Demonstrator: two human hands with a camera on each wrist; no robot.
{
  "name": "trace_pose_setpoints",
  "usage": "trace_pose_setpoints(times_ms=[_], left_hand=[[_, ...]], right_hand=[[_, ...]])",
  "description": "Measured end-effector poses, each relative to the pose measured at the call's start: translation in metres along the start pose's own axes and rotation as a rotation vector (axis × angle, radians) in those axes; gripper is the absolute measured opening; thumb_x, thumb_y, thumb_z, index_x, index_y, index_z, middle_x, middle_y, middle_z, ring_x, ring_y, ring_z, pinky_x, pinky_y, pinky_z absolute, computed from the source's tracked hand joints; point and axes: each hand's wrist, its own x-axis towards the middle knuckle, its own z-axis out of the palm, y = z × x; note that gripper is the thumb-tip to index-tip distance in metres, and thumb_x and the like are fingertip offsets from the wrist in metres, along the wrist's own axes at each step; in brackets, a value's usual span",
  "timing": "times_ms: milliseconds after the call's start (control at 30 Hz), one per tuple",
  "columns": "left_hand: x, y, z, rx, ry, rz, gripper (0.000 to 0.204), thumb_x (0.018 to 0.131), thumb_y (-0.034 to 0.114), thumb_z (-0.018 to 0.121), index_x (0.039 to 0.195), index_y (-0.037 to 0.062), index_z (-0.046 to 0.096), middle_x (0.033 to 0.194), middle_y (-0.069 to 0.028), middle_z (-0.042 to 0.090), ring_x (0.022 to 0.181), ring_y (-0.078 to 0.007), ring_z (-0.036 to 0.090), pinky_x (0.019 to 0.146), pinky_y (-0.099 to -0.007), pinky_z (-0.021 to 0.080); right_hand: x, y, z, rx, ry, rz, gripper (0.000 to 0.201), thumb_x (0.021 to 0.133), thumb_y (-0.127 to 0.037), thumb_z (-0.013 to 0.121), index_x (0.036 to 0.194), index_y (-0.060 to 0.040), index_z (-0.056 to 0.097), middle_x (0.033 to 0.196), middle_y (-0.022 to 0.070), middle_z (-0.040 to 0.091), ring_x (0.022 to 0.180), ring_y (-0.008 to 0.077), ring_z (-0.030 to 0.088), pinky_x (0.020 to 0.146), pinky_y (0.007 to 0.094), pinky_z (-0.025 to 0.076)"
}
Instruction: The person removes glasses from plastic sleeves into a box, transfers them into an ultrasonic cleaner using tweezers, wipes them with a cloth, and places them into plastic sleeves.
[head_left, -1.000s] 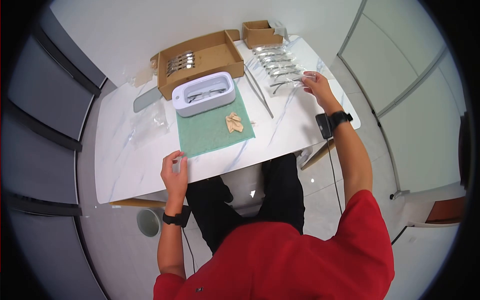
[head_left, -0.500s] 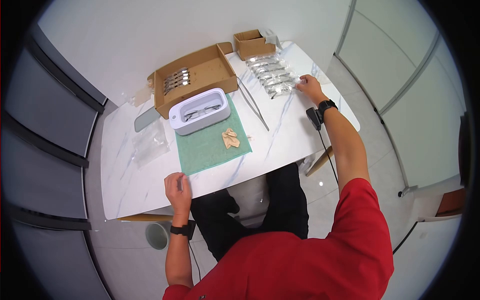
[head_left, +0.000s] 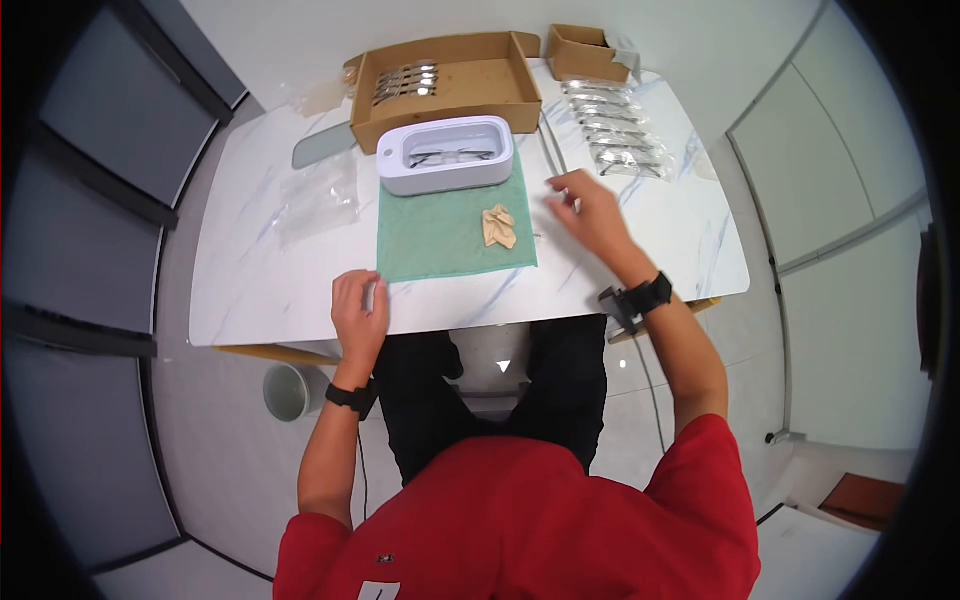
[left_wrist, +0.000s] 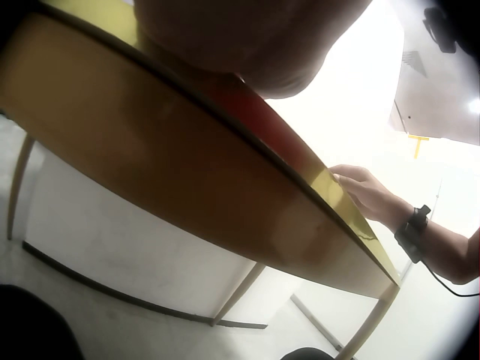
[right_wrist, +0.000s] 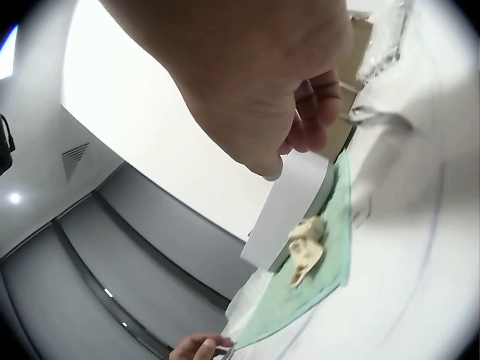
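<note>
My right hand [head_left: 595, 215] hovers over the table to the right of the green cloth [head_left: 430, 240], its fingers loosely bent with nothing between them. Just beyond its fingertips lies a long, thin grey tweezer-like tool [head_left: 550, 145], partly hidden by the hand. My left hand [head_left: 360, 310] rests at the table's front edge, fingertips by the cloth's near left corner, holding nothing. On the cloth's far part stands a white ultrasonic cleaner [head_left: 445, 178] with a pair of glasses [head_left: 452, 157] in its basin. A crumpled beige cloth [head_left: 498, 228] lies in front of it.
Several glasses in clear bags [head_left: 620, 135] form a row at the back right, near a small cardboard box [head_left: 582, 60]. A larger cardboard box [head_left: 485, 85] holds several glasses [head_left: 405, 82]. Clear plastic bags [head_left: 320, 200] and a grey lid-like panel [head_left: 322, 147] lie left.
My right hand has let go of the bagged glasses at the end of the row and moved left and nearer. The bag now lies in line with the others. My left hand stays by the cloth's corner.
</note>
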Motion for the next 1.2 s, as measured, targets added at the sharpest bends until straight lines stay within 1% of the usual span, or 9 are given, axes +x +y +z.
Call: trace_pose_setpoints(times_ms=[200, 300, 467, 533, 633, 967, 1033, 1167, 1200], left_hand=[[-0.002, -0.003, 0.000, -0.002, 0.017, -0.025, 0.012, 0.082, 0.001, 0.068, 0.093, 0.0000, 0.064, 0.094, -0.0139, 0.065, 0.093, -0.0326, 0.060, 0.081, -0.0396, 0.050], [-0.002, -0.003, -0.001, -0.004, 0.028, -0.036, 0.012, 0.081, 0.002, 0.069, 0.093, 0.0004, 0.064, 0.093, -0.0134, 0.065, 0.093, -0.0325, 0.060, 0.081, -0.0393, 0.050], [-0.001, -0.003, -0.001, 0.012, 0.046, -0.026, 0.012, 0.081, 0.003, 0.070, 0.091, 0.0007, 0.064, 0.091, -0.0132, 0.065, 0.093, -0.0325, 0.060, 0.080, -0.0398, 0.050], [-0.001, -0.003, -0.002, 0.026, 0.034, -0.020, 0.012, 0.080, 0.003, 0.070, 0.090, 0.0009, 0.063, 0.090, -0.0128, 0.065, 0.092, -0.0323, 0.060, 0.080, -0.0400, 0.050], [-0.002, -0.004, -0.001, 0.011, 0.055, -0.022, 0.012, 0.080, 0.003, 0.070, 0.089, 0.0009, 0.063, 0.090, -0.0124, 0.065, 0.092, -0.0324, 0.060, 0.080, -0.0399, 0.050], [-0.004, -0.007, -0.003, -0.012, 0.064, -0.023, 0.011, 0.079, 0.002, 0.069, 0.088, 0.0010, 0.063, 0.088, -0.0110, 0.064, 0.091, -0.0314, 0.060, 0.079, -0.0398, 0.049], [-0.003, -0.005, -0.005, -0.022, 0.061, -0.027, 0.009, 0.080, 0.001, 0.068, 0.088, 0.0006, 0.063, 0.088, -0.0131, 0.064, 0.090, -0.0318, 0.061, 0.077, -0.0393, 0.050], [-0.004, -0.005, -0.005, -0.039, 0.077, -0.024, 0.010, 0.079, 0.000, 0.068, 0.088, 0.0005, 0.063, 0.088, -0.0130, 0.064, 0.090, -0.0317, 0.061, 0.077, -0.0391, 0.051], [-0.004, -0.006, -0.005, -0.032, 0.076, -0.016, 0.011, 0.079, 0.002, 0.068, 0.088, 0.0008, 0.063, 0.088, -0.0115, 0.064, 0.091, -0.0312, 0.061, 0.078, -0.0391, 0.050]], right_hand=[[-0.005, -0.039, 0.055, -0.147, -0.173, -0.177, 0.032, 0.078, -0.018, 0.075, 0.108, -0.0083, 0.067, 0.105, 0.0093, 0.064, 0.094, 0.0288, 0.064, 0.078, 0.0390, 0.054], [-0.005, -0.039, 0.055, -0.198, -0.342, -0.114, 0.032, 0.078, -0.019, 0.075, 0.107, -0.0080, 0.068, 0.101, 0.0096, 0.063, 0.093, 0.0292, 0.064, 0.078, 0.0392, 0.054], [-0.014, -0.048, 0.029, -0.151, -0.283, -0.084, 0.033, 0.079, -0.020, 0.076, 0.107, -0.0061, 0.068, 0.100, 0.0107, 0.064, 0.079, 0.0275, 0.065, 0.070, 0.0378, 0.054], [-0.007, -0.034, 0.017, -0.106, -0.113, 0.019, 0.036, 0.080, -0.022, 0.077, 0.109, -0.0037, 0.067, 0.100, 0.0128, 0.064, 0.068, 0.0253, 0.064, 0.064, 0.0361, 0.053], [0.008, 0.004, 0.011, -0.398, -0.012, 0.076, 0.045, 0.081, -0.023, 0.075, 0.118, -0.0013, 0.062, 0.108, 0.0181, 0.061, 0.081, 0.0349, 0.066, 0.071, 0.0436, 0.054], [0.031, 0.070, 0.024, -0.608, -0.206, 0.319, 0.049, 0.084, -0.026, 0.069, 0.121, 0.0038, 0.058, 0.101, 0.0246, 0.065, 0.087, 0.0413, 0.066, 0.077, 0.0482, 0.053], [0.026, 0.092, 0.016, -0.380, -0.169, 0.313, 0.046, 0.085, -0.022, 0.063, 0.123, 0.0032, 0.056, 0.097, 0.0244, 0.065, 0.088, 0.0433, 0.065, 0.079, 0.0475, 0.053], [0.005, 0.056, -0.023, 0.045, 0.074, 0.597, 0.039, 0.090, -0.017, 0.060, 0.124, 0.0026, 0.056, 0.087, 0.0120, 0.063, 0.075, 0.0196, 0.063, 0.058, 0.0317, 0.054], [-0.001, 0.041, -0.032, 0.088, 0.130, 0.522, 0.038, 0.092, -0.015, 0.060, 0.125, 0.0021, 0.056, 0.089, 0.0092, 0.060, 0.074, 0.0149, 0.061, 0.054, 0.0275, 0.051]])
